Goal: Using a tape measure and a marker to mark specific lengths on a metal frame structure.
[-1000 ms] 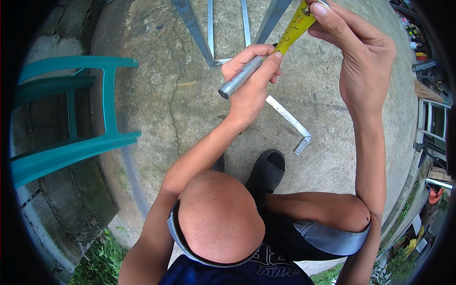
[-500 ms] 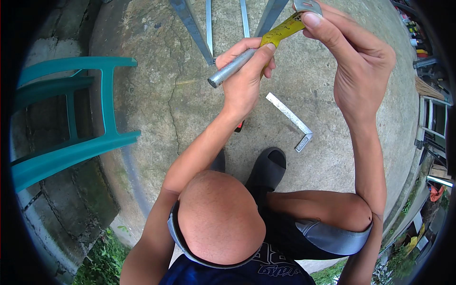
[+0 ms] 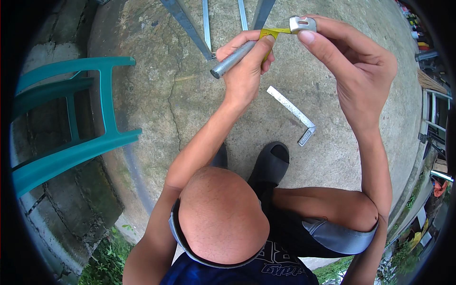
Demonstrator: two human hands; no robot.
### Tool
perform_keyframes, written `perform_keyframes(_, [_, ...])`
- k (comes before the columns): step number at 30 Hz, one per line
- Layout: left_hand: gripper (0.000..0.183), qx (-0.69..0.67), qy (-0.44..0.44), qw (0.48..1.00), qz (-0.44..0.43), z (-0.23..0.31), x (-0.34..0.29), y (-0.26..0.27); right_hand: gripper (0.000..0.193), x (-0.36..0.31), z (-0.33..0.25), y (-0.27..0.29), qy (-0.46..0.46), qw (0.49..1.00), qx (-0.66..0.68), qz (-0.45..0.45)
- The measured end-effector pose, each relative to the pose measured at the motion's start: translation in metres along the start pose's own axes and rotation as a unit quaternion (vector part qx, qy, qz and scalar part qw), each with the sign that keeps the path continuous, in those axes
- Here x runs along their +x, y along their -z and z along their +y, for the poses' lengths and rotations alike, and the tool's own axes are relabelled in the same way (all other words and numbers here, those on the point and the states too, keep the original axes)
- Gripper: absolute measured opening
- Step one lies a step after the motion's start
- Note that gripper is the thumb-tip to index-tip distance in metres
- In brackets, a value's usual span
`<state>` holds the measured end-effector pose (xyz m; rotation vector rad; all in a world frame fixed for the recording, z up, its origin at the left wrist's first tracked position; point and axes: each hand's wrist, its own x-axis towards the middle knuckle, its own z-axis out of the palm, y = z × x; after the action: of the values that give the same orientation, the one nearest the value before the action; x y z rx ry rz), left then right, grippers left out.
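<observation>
My left hand (image 3: pixel 244 78) is closed around a short grey metal rod (image 3: pixel 232 61), with its thumb pressing the yellow tape blade (image 3: pixel 269 34) of a tape measure. To the right, my right hand (image 3: pixel 356 64) pinches the silver hooked end (image 3: pixel 302 23) of that blade between thumb and fingers. A short yellow stretch of blade runs between the two hands. Below the left hand the blade hangs behind the fingers, and the tape's case is hidden. On the concrete under my hands lies a metal try square (image 3: pixel 289 105).
Long metal bars (image 3: pixel 208 28) stand beyond my left hand. At the left is a teal plastic chair (image 3: pixel 108 99) on its side. A broom (image 3: pixel 431 81) and assorted clutter line the right edge. My sandalled foot (image 3: pixel 270 164) rests on the concrete floor (image 3: pixel 156 102).
The right hand has moved slightly down with the hooked end, which has turned. The blade between the hands now shows narrow and edge-on. The left hand keeps its grip.
</observation>
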<state>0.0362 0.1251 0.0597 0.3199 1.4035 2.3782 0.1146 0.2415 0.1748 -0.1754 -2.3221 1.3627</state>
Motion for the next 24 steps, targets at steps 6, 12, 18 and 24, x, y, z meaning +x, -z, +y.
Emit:
perform_keyframes(6, [0.011, 0.012, -0.012, 1.000, 0.002, -0.001, -0.004, 0.003, 0.020, 0.001, 0.012, 0.010, 0.000, 1.000, 0.022, 0.012])
perform_keyframes(12, [0.010, -0.017, 0.005, 1.000, 0.001, 0.002, -0.004, 0.005, 0.020, 0.001, 0.004, 0.007, -0.023, 0.999, 0.022, -0.005])
perform_keyframes(18, [0.010, -0.017, 0.008, 1.000, -0.005, 0.000, -0.005, 0.002, 0.019, 0.002, 0.003, 0.011, -0.017, 1.000, 0.016, -0.016])
perform_keyframes(24, [0.008, -0.029, 0.033, 0.999, 0.025, -0.003, -0.001, 0.001, 0.034, 0.002, 0.000, -0.010, -0.014, 0.997, 0.073, 0.001])
